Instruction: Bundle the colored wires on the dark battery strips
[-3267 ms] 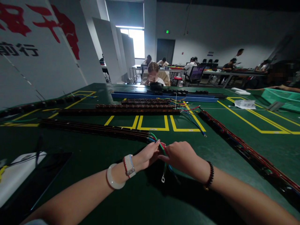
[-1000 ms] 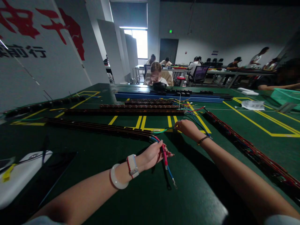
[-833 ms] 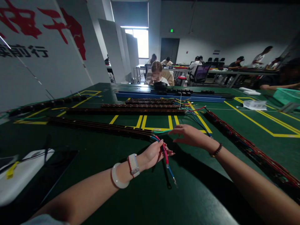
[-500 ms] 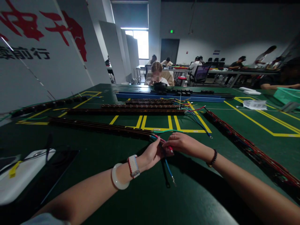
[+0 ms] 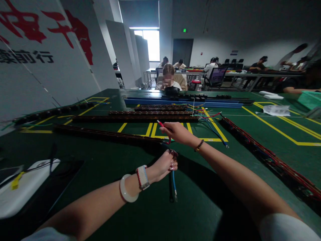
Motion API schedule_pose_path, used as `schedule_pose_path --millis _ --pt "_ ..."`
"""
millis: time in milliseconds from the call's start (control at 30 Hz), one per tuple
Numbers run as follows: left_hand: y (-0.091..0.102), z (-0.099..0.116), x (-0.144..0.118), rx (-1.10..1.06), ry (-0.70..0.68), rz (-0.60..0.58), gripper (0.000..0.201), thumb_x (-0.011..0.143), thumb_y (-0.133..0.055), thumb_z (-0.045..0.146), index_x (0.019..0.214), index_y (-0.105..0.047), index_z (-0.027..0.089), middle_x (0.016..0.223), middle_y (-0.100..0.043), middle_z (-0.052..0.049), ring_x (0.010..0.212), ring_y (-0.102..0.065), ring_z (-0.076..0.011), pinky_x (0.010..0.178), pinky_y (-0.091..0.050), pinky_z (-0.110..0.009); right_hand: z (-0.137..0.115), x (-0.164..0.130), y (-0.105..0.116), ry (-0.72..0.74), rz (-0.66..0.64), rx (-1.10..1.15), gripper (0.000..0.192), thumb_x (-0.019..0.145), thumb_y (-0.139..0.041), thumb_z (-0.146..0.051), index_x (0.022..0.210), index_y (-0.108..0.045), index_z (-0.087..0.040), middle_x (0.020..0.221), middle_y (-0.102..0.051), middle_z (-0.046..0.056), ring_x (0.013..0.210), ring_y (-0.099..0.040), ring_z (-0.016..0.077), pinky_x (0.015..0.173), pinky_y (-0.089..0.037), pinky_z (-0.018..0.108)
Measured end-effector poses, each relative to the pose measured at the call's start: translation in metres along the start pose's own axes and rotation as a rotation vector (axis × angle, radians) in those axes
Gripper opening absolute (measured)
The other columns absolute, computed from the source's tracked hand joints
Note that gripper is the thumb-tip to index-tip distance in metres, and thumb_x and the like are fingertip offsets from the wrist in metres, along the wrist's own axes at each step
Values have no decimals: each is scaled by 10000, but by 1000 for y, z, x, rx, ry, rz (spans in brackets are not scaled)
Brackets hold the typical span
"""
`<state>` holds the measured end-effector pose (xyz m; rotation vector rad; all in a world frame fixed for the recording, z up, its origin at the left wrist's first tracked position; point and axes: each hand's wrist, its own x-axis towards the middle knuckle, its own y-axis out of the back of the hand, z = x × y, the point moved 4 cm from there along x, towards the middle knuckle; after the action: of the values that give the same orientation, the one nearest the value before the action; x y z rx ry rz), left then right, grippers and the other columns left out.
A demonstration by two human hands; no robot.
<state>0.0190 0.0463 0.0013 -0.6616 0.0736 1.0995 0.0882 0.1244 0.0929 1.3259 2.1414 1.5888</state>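
Item: red wire, pinched in the fingers of your right hand, lifted off the counter and drawn away from you toward the far edge, apparently to separate it from its neighbours. Its near end curves down to the end of the long dark strip from which the leads emerge. Companion leads: the blue wire and a dark wire beside it hang from your left hand, whose fingers are closed round them just below the strip's end, likely to hold the bundle steady while the red one is drawn off; their free ends trail on the green surface toward the near edge. Beyond, toward the far edge: further dark strips laid parallel across yellow floor-style markings, loose coloured leads at their right ends. Toward the left edge: a white pad. Other people sit at distant tables.
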Motion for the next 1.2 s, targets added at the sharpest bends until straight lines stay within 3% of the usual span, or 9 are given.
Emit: schedule_pose_path --millis 133,267,467,600,733,800,900,1067,1200 --pt "5 -5 5 1 -45 27 101 911 -339 142 839 -397 184 621 -363 65 450 -273 -33 477 -222 -175 -11 29 -23 14 -84 -141 308 967 -417 -329 859 -618 -122 729 -611 51 588 -465 105 550 -237 232" --pt "6 -5 4 -9 -30 27 129 912 -312 128 845 -408 181 595 -360 65 443 -285 -41 482 -244 -178 -14 29 -27 -11 -126 -95 325 966 -425 -353 893 -635 -116 744 -608 55 609 -477 109 567 -260 228" --pt "3 -2 -2 -56 -37 -8 133 937 -317 167 874 -434 165 640 -478 16 562 -503 -102 654 -447 -285 16 -11 0 -20 -115 349 541 961 -275 -525 1012 -641 -130 737 -567 13 641 -481 112 594 -348 212" --pt "2 -1 -5 -124 -51 -18 126 949 -307 175 949 -430 151 767 -586 -57 754 -636 -170 834 -478 -400 55 -51 8 -191 49 121 404 907 -450 -473 908 -650 -122 821 -614 51 709 -519 136 634 -359 232" --pt "3 1 -5 -93 -51 -13 146 954 -291 180 939 -428 134 862 -623 -121 852 -662 -199 884 -474 -413 50 -89 -4 -301 -91 41 393 926 -423 -453 805 -625 -138 700 -599 31 604 -497 124 571 -328 234" --pt "5 3 -5 -7 -52 -10 136 954 -300 194 936 -422 135 853 -629 -122 794 -669 -189 861 -485 -412 35 -99 -8 -275 -158 17 392 935 -416 -445 779 -612 -144 678 -588 25 587 -491 118 562 -324 234" --pt "7 7 -7 211 -8 -6 116 954 -322 248 957 -385 151 759 -624 -81 673 -667 -180 766 -511 -405 26 -102 -5 -210 -87 -113 291 918 -485 -385 798 -611 -152 731 -591 38 653 -515 130 609 -352 243" --pt "16 16 -11 633 131 -37 223 959 -275 368 989 -348 159 660 -608 -26 567 -644 -166 615 -520 -333 62 -100 -4 -151 86 -240 140 883 -556 -279 929 -622 -165 870 -594 66 795 -541 174 716 -423 282" --pt "24 27 -12 890 249 -78 232 964 -233 350 976 -363 157 613 -600 -10 504 -615 -144 548 -513 -280 87 -105 -10 -137 131 -348 286 880 -557 -276 1148 -589 -182 1016 -576 104 923 -517 230 809 -442 360"
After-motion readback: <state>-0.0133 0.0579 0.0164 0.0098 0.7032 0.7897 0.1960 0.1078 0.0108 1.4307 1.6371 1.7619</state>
